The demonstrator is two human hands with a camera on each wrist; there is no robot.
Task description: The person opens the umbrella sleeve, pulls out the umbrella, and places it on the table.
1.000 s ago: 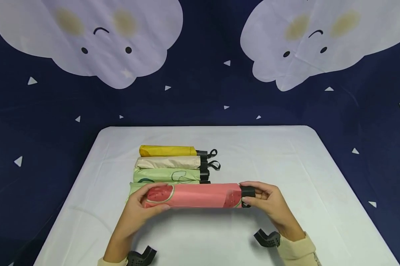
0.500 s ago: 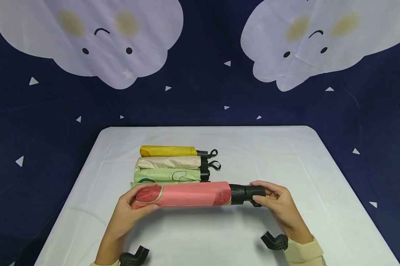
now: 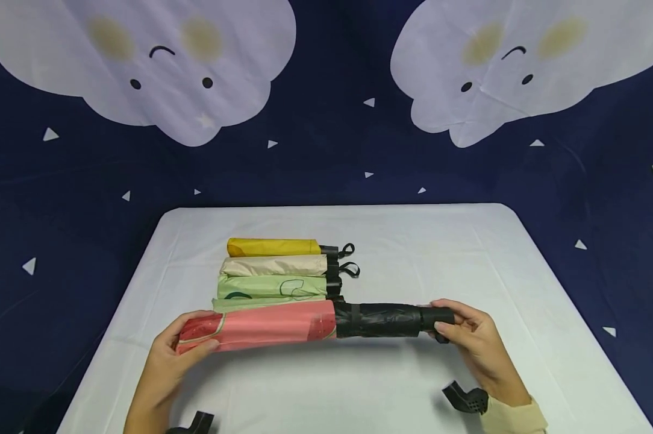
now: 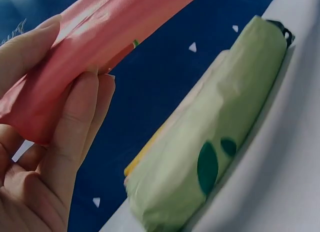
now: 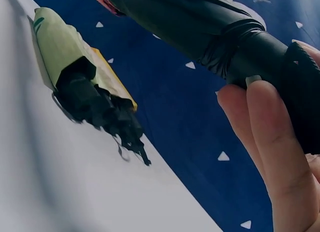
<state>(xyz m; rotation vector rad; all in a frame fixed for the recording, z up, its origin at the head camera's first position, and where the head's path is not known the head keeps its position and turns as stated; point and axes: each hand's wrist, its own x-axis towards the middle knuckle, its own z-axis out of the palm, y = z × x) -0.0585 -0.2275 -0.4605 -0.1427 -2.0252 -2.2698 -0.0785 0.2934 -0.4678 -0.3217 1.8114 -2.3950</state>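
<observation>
A folded black umbrella is partway out of a pink watermelon-print sleeve. At the left end, my left hand grips the sleeve between thumb and fingers. My right hand holds the umbrella's black handle at the other end. Both are raised above the white table, tilted slightly with the right end higher. In the left wrist view the thumb and fingers pinch the pink fabric. The right wrist view has fingers curled round the handle, with the black folded canopy beyond.
Behind the hands, several sleeved umbrellas lie side by side on the white table: a yellow one, a cream one and green ones. A navy cloth with clouds hangs past the far edge.
The hands have moved apart, the left hand leftward with the sleeve, the right hand rightward with the handle. Much more of the black umbrella now shows outside the sleeve.
</observation>
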